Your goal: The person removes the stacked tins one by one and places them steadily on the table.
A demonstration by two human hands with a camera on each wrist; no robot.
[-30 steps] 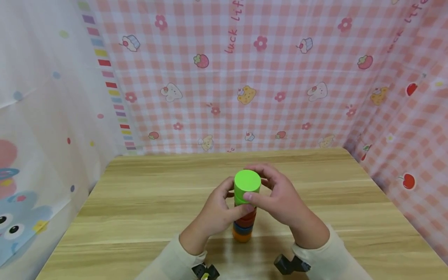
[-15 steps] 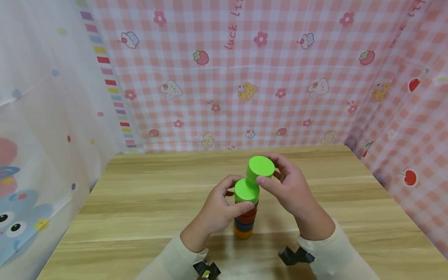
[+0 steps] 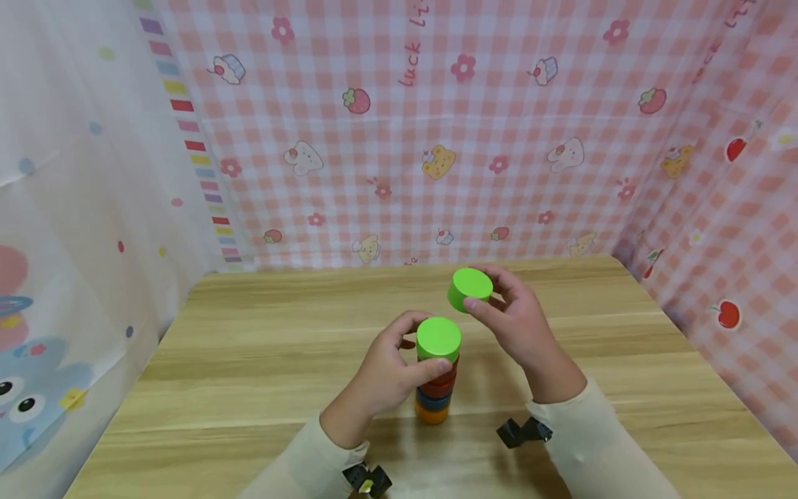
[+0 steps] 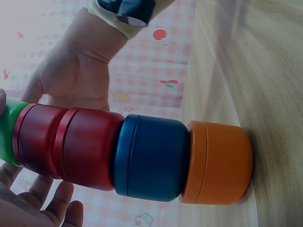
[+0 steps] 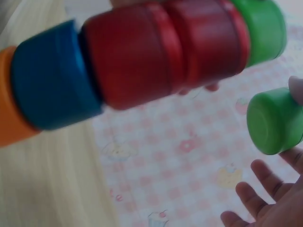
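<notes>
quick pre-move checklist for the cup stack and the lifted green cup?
1. Right hand has a grip on the lifted green cup: ok, pinched by thumb and fingers.
2. Lifted cup clear of the stack: ok, a gap shows in the head view.
3. Left hand steadies the stack near its top green cup: ok.
4. Stack upright: ok, orange cup sits flat on the table.
5. Stack order orange, blue, red, red, green: ok.
6. Table space right of the stack: ok, bare wood.

Six cups (image 3: 439, 339) — two hands (image 3: 386, 374)
</notes>
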